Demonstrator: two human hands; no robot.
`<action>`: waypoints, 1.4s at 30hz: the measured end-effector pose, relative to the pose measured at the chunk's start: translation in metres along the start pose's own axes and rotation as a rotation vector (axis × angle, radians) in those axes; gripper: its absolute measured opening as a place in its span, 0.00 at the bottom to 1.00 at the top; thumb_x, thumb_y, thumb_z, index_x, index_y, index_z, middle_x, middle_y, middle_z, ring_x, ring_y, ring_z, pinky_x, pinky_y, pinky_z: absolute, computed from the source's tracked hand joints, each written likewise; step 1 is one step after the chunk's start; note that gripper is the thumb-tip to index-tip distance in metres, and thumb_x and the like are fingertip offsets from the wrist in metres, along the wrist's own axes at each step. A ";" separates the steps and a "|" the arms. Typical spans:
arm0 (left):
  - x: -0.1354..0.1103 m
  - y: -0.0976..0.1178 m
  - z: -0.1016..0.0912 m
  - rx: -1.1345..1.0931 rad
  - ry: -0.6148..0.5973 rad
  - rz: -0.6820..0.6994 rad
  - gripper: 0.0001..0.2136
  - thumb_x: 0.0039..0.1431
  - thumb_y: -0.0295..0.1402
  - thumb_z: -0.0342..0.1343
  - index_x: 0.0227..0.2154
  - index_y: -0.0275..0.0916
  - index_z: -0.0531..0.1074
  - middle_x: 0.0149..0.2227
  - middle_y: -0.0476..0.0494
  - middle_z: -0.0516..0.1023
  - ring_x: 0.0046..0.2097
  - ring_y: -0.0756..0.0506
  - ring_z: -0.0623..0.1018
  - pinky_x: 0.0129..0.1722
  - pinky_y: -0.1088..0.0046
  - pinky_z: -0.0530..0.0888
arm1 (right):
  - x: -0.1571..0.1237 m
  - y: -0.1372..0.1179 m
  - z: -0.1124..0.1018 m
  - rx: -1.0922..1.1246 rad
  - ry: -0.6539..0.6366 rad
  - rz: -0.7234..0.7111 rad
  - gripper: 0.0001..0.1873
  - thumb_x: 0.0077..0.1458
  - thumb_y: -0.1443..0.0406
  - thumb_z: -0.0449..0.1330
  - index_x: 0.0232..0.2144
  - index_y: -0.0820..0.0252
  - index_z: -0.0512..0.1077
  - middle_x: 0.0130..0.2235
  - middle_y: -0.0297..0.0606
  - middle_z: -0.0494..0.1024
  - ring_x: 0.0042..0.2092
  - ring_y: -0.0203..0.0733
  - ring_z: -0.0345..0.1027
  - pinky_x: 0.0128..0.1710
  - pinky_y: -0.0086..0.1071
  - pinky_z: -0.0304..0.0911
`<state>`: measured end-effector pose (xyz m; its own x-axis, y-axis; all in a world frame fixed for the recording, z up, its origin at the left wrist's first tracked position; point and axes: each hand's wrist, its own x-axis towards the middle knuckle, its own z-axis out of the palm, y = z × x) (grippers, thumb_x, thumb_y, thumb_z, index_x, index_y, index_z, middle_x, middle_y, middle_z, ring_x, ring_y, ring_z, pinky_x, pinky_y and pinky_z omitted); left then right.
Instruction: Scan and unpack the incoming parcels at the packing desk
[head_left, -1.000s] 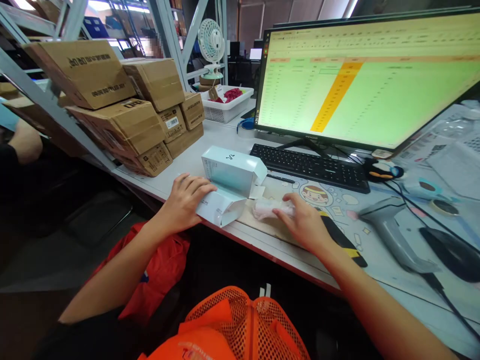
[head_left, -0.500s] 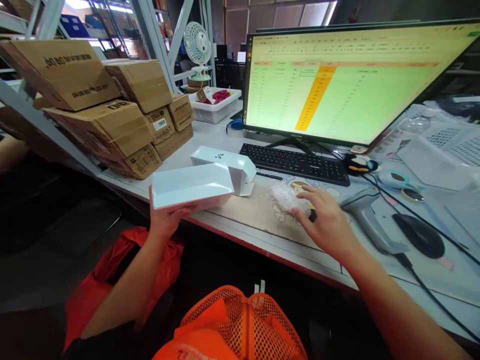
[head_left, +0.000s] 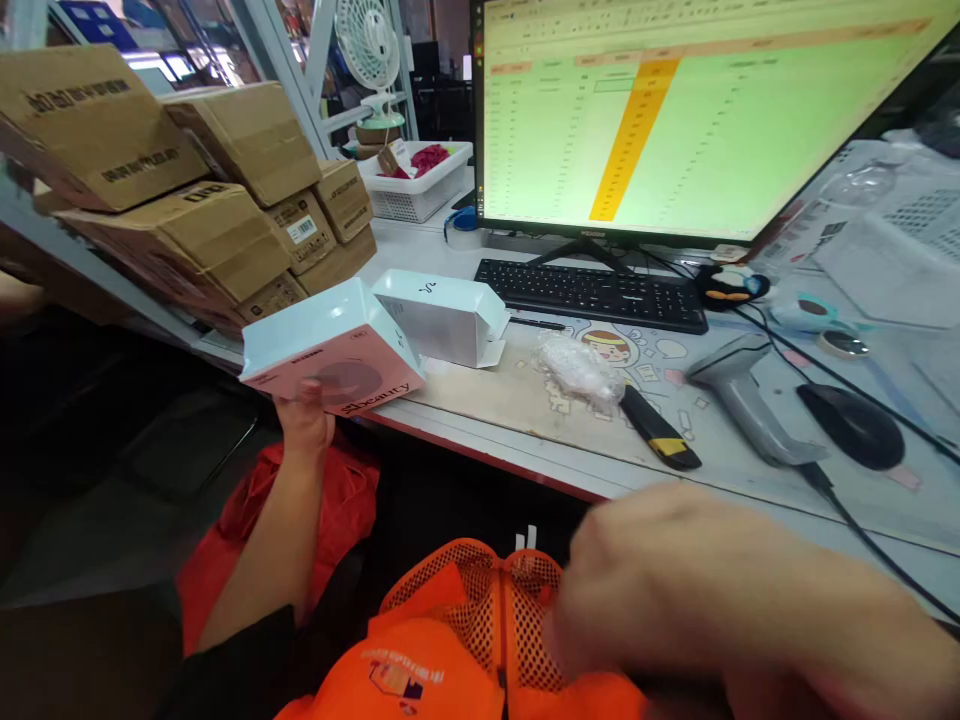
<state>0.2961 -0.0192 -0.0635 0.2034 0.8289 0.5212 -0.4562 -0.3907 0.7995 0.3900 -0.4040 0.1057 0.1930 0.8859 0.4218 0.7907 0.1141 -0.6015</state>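
My left hand [head_left: 306, 420] grips a white-and-pink product box [head_left: 337, 350] from below, thumb on the pink face lettered "beauty". The box is tilted above the desk's front edge. Right behind it, a white carton [head_left: 442, 315] with an end flap out rests on the desk. My right hand [head_left: 645, 580], smeared by motion, is low in front of the orange vest [head_left: 457, 620]; its fingers are hidden, so any hold cannot be made out. Beyond that hand lie a bundle of clear bubble wrap [head_left: 577, 368] and a black utility knife [head_left: 660, 428] with a yellow patch.
Brown cardboard boxes [head_left: 225, 240] are stacked at the left by a metal rack. A keyboard [head_left: 592, 292] stands below the monitor [head_left: 675, 120]. On the right are a grey barcode scanner [head_left: 750, 400] and a black mouse [head_left: 851, 425]. A white basket [head_left: 420, 190] stands farther back.
My right hand has left the bubble wrap and drawn back toward the vest, exposing the utility knife. My left hand has turned the product box so its printed pink face shows.
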 end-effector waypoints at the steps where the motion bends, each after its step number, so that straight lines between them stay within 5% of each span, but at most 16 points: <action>1: 0.004 -0.002 -0.004 -0.026 0.025 0.009 0.40 0.39 0.62 0.72 0.52 0.44 0.72 0.52 0.41 0.79 0.58 0.36 0.78 0.57 0.55 0.79 | 0.008 0.011 0.000 -0.072 0.062 -0.006 0.23 0.61 0.59 0.62 0.57 0.27 0.72 0.32 0.29 0.82 0.32 0.42 0.79 0.29 0.34 0.79; 3: 0.013 -0.010 -0.011 -0.059 0.072 0.028 0.40 0.37 0.59 0.75 0.50 0.42 0.73 0.51 0.40 0.79 0.57 0.37 0.78 0.58 0.55 0.77 | 0.032 0.043 0.002 -0.138 0.251 -0.034 0.31 0.63 0.63 0.60 0.65 0.32 0.65 0.39 0.30 0.83 0.37 0.41 0.79 0.39 0.37 0.80; 6: 0.024 -0.023 -0.019 -0.047 0.130 0.029 0.40 0.35 0.58 0.76 0.49 0.40 0.72 0.50 0.39 0.80 0.55 0.37 0.79 0.61 0.54 0.75 | 0.081 0.103 0.013 -0.179 0.350 0.024 0.34 0.63 0.57 0.60 0.69 0.48 0.60 0.52 0.41 0.80 0.48 0.48 0.76 0.49 0.46 0.76; 10: 0.032 -0.037 -0.025 -0.011 0.185 0.019 0.42 0.34 0.59 0.76 0.50 0.41 0.71 0.51 0.38 0.79 0.53 0.38 0.80 0.61 0.51 0.74 | 0.136 0.158 0.031 -0.309 0.175 0.115 0.44 0.57 0.48 0.64 0.70 0.56 0.58 0.69 0.53 0.63 0.67 0.63 0.59 0.64 0.59 0.61; 13: 0.035 -0.041 -0.030 0.001 0.207 0.064 0.39 0.41 0.58 0.74 0.52 0.43 0.69 0.52 0.39 0.78 0.53 0.39 0.80 0.61 0.52 0.73 | 0.159 0.172 0.042 -0.388 0.001 0.199 0.47 0.56 0.51 0.65 0.72 0.55 0.55 0.71 0.53 0.57 0.69 0.67 0.53 0.64 0.62 0.59; 22: 0.060 -0.043 -0.045 0.325 0.164 0.149 0.41 0.41 0.66 0.69 0.49 0.41 0.65 0.47 0.40 0.77 0.49 0.41 0.80 0.56 0.60 0.76 | 0.186 0.182 0.048 -0.366 0.122 0.253 0.32 0.55 0.55 0.64 0.60 0.61 0.73 0.49 0.50 0.74 0.50 0.55 0.71 0.56 0.52 0.65; 27: 0.077 -0.047 -0.043 0.428 0.065 0.105 0.46 0.43 0.71 0.63 0.54 0.39 0.64 0.53 0.33 0.76 0.53 0.38 0.79 0.57 0.57 0.74 | 0.175 0.162 0.028 -0.329 0.296 0.202 0.29 0.53 0.54 0.66 0.55 0.59 0.76 0.50 0.49 0.76 0.48 0.54 0.72 0.49 0.49 0.70; 30: 0.068 -0.024 -0.043 0.517 0.114 0.309 0.48 0.50 0.68 0.61 0.65 0.39 0.57 0.65 0.26 0.64 0.63 0.34 0.72 0.63 0.53 0.69 | 0.154 0.131 0.003 -0.337 0.305 0.118 0.27 0.54 0.54 0.67 0.55 0.55 0.76 0.52 0.47 0.77 0.44 0.50 0.74 0.42 0.46 0.73; 32: 0.050 0.011 -0.040 0.586 0.132 0.539 0.45 0.56 0.64 0.61 0.68 0.40 0.56 0.68 0.27 0.59 0.68 0.32 0.64 0.67 0.49 0.62 | 0.135 0.102 -0.010 -0.371 0.242 -0.006 0.25 0.55 0.55 0.67 0.54 0.53 0.75 0.53 0.46 0.77 0.46 0.51 0.74 0.43 0.46 0.73; 34: 0.025 0.059 -0.031 0.568 -0.013 0.690 0.42 0.56 0.63 0.61 0.67 0.45 0.59 0.67 0.33 0.63 0.70 0.31 0.62 0.69 0.46 0.60 | 0.117 0.069 -0.013 -0.402 0.099 -0.142 0.23 0.57 0.56 0.66 0.55 0.51 0.75 0.54 0.45 0.76 0.51 0.52 0.74 0.48 0.46 0.73; 36: 0.000 0.107 -0.016 0.570 -0.467 0.617 0.47 0.48 0.65 0.66 0.66 0.47 0.62 0.64 0.35 0.68 0.67 0.30 0.67 0.68 0.46 0.64 | 0.102 0.041 -0.005 -0.404 -0.078 -0.229 0.22 0.59 0.58 0.66 0.56 0.50 0.74 0.56 0.45 0.75 0.53 0.52 0.73 0.48 0.43 0.74; 39: -0.026 0.151 0.008 0.521 -1.126 0.307 0.49 0.46 0.57 0.72 0.67 0.45 0.61 0.63 0.34 0.71 0.64 0.31 0.73 0.64 0.50 0.70 | 0.090 0.020 0.021 -0.375 -0.278 -0.274 0.24 0.60 0.59 0.65 0.58 0.50 0.71 0.57 0.45 0.75 0.54 0.50 0.72 0.46 0.39 0.74; 40: -0.031 0.155 0.012 0.496 -1.224 0.204 0.46 0.48 0.53 0.73 0.66 0.44 0.61 0.62 0.34 0.73 0.61 0.32 0.75 0.62 0.52 0.73 | 0.088 0.019 0.030 -0.362 -0.308 -0.269 0.25 0.61 0.60 0.65 0.59 0.50 0.70 0.58 0.45 0.74 0.55 0.49 0.72 0.47 0.40 0.74; 42: -0.041 0.149 0.013 0.494 -1.219 0.047 0.40 0.51 0.46 0.73 0.64 0.44 0.63 0.58 0.37 0.76 0.56 0.35 0.79 0.56 0.56 0.77 | 0.084 0.026 0.044 -0.341 -0.293 -0.230 0.27 0.62 0.59 0.64 0.62 0.51 0.66 0.62 0.46 0.71 0.59 0.50 0.69 0.53 0.42 0.72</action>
<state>0.2308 -0.1166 0.0381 0.9607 0.0216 0.2767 -0.1744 -0.7285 0.6625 0.4014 -0.3066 0.0954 -0.1413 0.9496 0.2797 0.9477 0.2114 -0.2391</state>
